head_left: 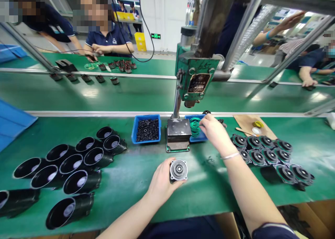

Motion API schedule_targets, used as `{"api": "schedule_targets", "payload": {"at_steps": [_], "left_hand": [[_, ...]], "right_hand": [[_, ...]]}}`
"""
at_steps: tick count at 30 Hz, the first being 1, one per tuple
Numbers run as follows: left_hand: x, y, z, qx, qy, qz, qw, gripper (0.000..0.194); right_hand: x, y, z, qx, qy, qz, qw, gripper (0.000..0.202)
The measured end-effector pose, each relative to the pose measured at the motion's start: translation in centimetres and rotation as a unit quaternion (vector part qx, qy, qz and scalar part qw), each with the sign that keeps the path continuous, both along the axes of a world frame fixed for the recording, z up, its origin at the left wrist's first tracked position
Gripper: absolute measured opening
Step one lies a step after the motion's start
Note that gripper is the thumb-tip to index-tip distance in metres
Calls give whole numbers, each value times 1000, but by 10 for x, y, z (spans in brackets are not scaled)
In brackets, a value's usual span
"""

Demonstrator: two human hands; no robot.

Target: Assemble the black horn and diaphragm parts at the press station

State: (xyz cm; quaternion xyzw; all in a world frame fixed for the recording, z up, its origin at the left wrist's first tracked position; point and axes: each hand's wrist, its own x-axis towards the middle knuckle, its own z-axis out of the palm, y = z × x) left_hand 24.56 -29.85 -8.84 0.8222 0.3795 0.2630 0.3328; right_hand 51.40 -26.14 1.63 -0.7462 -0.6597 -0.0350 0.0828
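Observation:
My left hand [162,178] is wrapped around a motor housing [179,170], its round silver end with corner lugs facing up, over the near middle of the table. My right hand [211,130] reaches to a blue bin [199,139] of green rubber rings [194,126] at the right of the press base. Its fingertips are bent together at the rings; whether a ring is between them is too small to make out. A second blue bin [134,134] holds small black rings [147,130], left of the press.
A green press [196,78] stands over its black base block [179,129]. Black cylindrical housings [78,181] lie in rows at the left; housings with ends up [269,155] stand at right. Brown paper [242,122] holds a yellow tape roll [258,124]. Co-workers sit across the conveyor [117,96].

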Motion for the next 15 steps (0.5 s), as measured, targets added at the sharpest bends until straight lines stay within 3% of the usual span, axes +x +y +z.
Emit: {"api": "schedule_targets", "payload": {"at_steps": [2, 4, 6, 8, 11, 15], "left_hand": [[-3, 2, 4, 2, -29, -19, 999, 83], [-8, 6, 11, 21, -80, -35, 996, 89], [-14, 11, 19, 52, -136, -45, 988, 75], [-18, 17, 26, 81, -173, -70, 979, 44], [-20, 24, 32, 110, -178, -121, 970, 13], [-20, 32, 34, 121, -162, -133, 970, 8]], "right_hand": [[-11, -24, 8, 70, 40, 39, 996, 15], [-29, -50, 8, 133, 112, 118, 978, 13], [-50, -71, 0, 142, 176, 202, 953, 10], [-69, -83, -13, 128, 217, 260, 932, 10], [-79, -86, -29, 100, 273, 280, 915, 10], [-67, -82, -36, 30, 362, 259, 895, 7]]}}
